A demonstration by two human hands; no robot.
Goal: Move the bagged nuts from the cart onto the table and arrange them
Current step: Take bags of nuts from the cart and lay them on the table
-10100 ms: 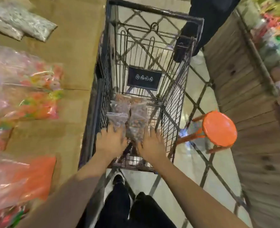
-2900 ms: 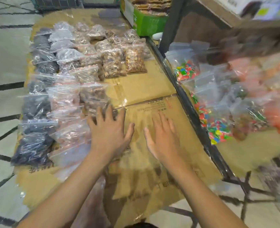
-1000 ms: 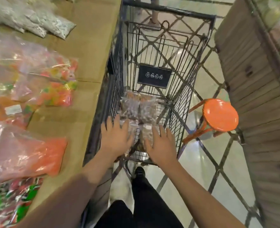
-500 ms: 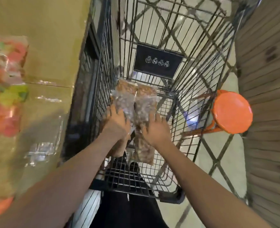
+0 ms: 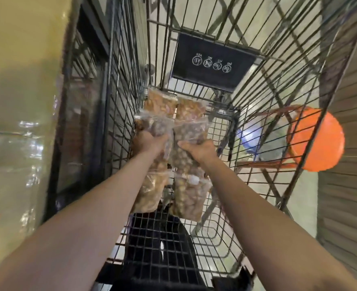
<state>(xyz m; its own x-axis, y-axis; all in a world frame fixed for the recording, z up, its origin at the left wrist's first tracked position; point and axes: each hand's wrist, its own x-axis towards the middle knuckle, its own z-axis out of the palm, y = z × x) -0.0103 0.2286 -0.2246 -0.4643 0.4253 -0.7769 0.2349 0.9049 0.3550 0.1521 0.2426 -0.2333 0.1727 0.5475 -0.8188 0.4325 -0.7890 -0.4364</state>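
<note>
In the head view, the left hand (image 5: 150, 143) grasps a clear plastic bag of brown nuts (image 5: 152, 185) and the right hand (image 5: 198, 151) another bag of paler nuts (image 5: 187, 196), both inside the black wire shopping cart (image 5: 278, 85). Two more bags (image 5: 173, 106) lie on the cart floor beyond. Best to lift both straight up clear of the wire sides before swinging left to the cardboard-covered table (image 5: 20, 101).

Dim, warm indoor light. Strong motion blur left of the cart (image 5: 194, 127); glare streaks there. Wide-angle bending at edges. Cart centre is comparatively sharp.
</note>
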